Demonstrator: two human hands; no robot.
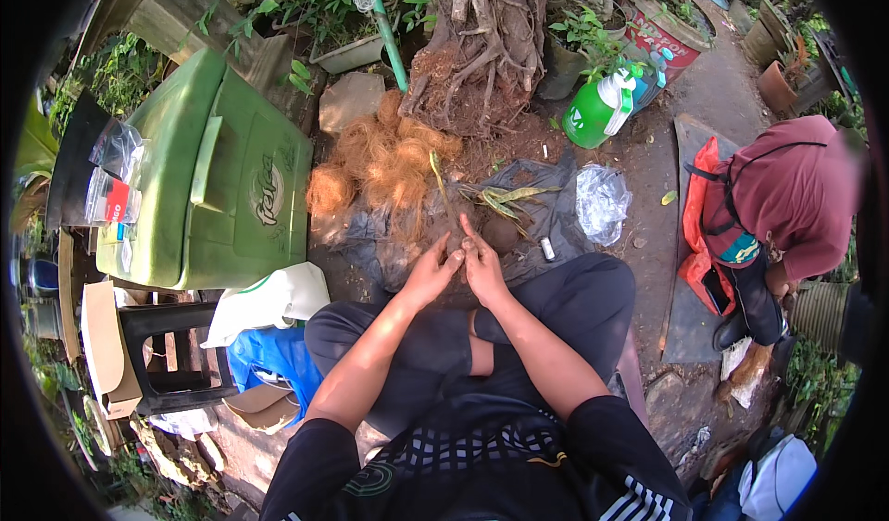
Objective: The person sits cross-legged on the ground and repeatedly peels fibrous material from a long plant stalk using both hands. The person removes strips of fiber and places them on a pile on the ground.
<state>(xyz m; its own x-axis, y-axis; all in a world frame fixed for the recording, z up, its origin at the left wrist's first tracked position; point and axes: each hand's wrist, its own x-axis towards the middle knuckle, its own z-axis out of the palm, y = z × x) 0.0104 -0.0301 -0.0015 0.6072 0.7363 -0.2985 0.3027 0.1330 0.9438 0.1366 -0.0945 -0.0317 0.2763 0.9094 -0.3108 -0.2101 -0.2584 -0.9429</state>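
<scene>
My left hand [437, 269] and my right hand [480, 260] are close together over a dark plastic sheet [545, 246] on the ground. Their thumbs nearly meet, at the base of an upright, narrow plant leaf [442, 186]. Whether the fingers grip it cannot be told. Just beyond them lie cut variegated leaves [512, 200] and a dark brown ball [500, 233], seemingly of soil. Brown coconut-like fibre [389, 167] is heaped at the back left. A small white cylinder [547, 249] lies right of my hands.
A green cooler box [257, 187] stands left, a black stool [170, 347] below it. A tree trunk [486, 42] rises ahead. A green spray bottle [590, 119] and a clear plastic bag [603, 205] are at the right. Another person [778, 194] sits farther right, near a brown cat-like animal [749, 375].
</scene>
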